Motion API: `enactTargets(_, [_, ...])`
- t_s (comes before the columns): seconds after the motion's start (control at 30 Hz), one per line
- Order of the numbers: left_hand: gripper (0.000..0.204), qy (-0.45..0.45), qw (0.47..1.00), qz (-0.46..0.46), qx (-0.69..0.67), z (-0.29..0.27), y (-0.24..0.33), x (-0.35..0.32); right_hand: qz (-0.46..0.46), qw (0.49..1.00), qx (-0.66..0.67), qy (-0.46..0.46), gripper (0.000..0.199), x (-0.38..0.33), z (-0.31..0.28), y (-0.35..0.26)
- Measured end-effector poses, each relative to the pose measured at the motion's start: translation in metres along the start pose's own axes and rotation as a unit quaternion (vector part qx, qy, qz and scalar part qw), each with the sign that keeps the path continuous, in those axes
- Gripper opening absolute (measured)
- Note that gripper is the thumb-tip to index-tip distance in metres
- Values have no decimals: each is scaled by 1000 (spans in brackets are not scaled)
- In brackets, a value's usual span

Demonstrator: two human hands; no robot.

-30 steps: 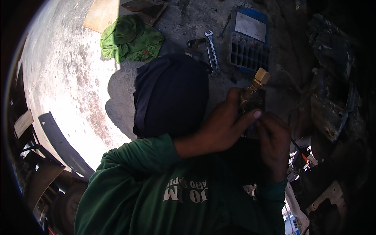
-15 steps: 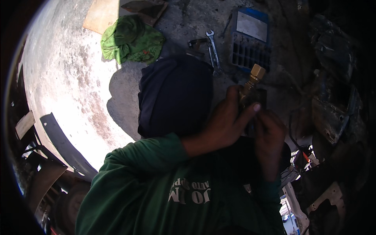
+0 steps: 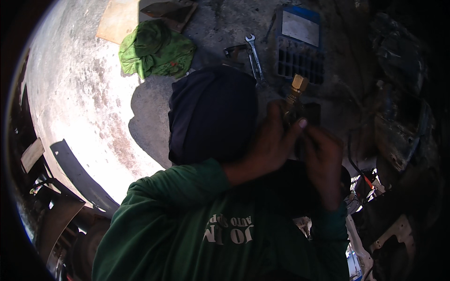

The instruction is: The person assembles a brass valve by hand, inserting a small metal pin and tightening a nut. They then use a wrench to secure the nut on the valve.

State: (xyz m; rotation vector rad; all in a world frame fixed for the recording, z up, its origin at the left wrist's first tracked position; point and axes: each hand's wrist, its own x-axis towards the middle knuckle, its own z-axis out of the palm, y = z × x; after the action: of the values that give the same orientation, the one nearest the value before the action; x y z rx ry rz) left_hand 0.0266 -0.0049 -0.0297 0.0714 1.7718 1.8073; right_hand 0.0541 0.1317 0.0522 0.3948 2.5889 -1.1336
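A brass fitting with a hex nut at its upper end stands tilted in my left hand. My left fingers and thumb are closed round its lower part, which lies in deep shadow. A dark blocky piece shows beside it, too dim to name. My right hand is closed in a pinch right against my left thumb, just below the fitting. What its fingertips hold is hidden. My green sleeves and shirt fill the lower middle, and the dark navy cloth over my knee rises beside my left forearm.
On the concrete floor ahead lie a green rag, an open-ended wrench, a dark tool and a blue compartment case. Cardboard lies at the far left. Dark metal parts crowd the right side.
Both hands and the brass fitting have shifted slightly to the left, and the fitting has turned a little. The grip looks the same.
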Motion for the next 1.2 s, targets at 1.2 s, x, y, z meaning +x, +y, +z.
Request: enactTargets(1.2, [56, -123, 991, -45, -20, -9, 12, -7, 58, 991, 105, -51, 23, -8, -29, 10])
